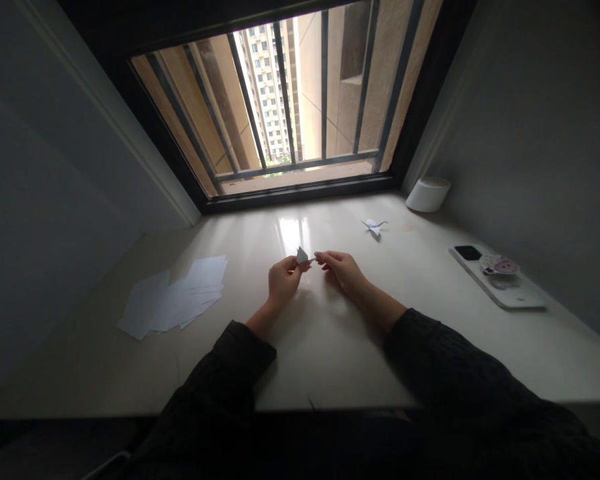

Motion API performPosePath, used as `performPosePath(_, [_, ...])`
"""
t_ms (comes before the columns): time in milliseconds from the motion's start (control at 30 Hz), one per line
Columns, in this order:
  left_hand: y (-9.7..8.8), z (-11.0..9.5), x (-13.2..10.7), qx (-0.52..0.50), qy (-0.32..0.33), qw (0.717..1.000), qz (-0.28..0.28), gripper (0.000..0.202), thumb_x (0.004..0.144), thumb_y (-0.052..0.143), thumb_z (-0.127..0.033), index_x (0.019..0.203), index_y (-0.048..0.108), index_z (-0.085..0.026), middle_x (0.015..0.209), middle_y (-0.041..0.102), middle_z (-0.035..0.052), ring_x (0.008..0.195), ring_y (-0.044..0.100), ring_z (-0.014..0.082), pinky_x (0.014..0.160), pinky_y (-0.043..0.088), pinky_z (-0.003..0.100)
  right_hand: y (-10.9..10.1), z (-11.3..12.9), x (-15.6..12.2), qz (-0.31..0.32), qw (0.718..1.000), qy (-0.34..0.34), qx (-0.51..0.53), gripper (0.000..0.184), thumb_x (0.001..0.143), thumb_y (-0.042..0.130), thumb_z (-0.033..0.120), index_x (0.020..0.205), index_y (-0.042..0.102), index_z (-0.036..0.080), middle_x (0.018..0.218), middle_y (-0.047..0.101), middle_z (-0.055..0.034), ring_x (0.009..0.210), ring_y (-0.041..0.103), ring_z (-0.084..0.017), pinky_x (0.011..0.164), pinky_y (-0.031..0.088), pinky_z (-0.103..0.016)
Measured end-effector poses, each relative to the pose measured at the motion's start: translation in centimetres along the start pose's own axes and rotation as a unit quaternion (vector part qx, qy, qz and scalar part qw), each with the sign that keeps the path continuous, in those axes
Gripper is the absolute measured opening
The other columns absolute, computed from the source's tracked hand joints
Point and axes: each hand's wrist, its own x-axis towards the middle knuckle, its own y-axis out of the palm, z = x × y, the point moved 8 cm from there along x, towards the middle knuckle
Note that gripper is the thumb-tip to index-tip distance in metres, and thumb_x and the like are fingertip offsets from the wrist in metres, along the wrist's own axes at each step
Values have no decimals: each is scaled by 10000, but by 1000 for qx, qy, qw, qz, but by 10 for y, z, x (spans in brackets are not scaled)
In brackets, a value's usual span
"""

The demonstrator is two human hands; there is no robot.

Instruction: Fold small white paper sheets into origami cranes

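White folded-paper piece [302, 255] sits above the pale glossy sill [320, 373]; bare left hand [283, 280] pinches its body, bare right hand [347, 270] its thin end; best steady the body, working that end lightly.

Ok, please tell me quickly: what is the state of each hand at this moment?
Left hand: closed, holding the folded paper.
Right hand: closed, apparently pinching the thin end of the folded paper.
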Motion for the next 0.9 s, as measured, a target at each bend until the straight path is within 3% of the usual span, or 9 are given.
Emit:
performPosePath(233, [-3, -8, -3, 56, 29, 998, -17, 243, 804, 614, -423, 789, 703, -197, 763, 727, 34, 737, 673, 178, 617, 477, 253, 6, 16, -2, 42, 997, -44, -39, 328, 722, 655, 511, 632, 642, 196, 664, 603, -10, 667, 512, -150, 663, 370, -299])
performPosePath(467, [-2, -7, -1, 42, 29, 999, -3, 263, 815, 601, -430, 805, 692, -184, 785, 729, 50, 750, 681, 186, 638, 497, 266, 14, 8, -2, 82, 996, -41, -15, 361, 766, 603, 537, 669, 645, 191, 669, 573, -13, 667, 495, -149, 658, 385, -304])
performPosePath(700, [2, -6, -1, 5, 21, 1000, 19, 265, 816, 594, -426, 815, 692, -180, 803, 731, 62, 772, 685, 194, 636, 493, 266, 19, 2, -5, 82, 994, 8, 76, 377, 708, 655, 564, 648, 616, 194, 695, 579, -12, 664, 513, -139, 662, 407, -300])
performPosePath(900, [3, 3, 0, -48, -19, 999, 13, 305, 772, 640, -445, 842, 700, -155, 767, 727, 81, 745, 688, 204, 621, 496, 276, 11, 11, -5, 56, 998, -24, -10, 377, 698, 654, 579, 701, 667, 203, 699, 625, -21, 671, 526, -154, 667, 422, -305])
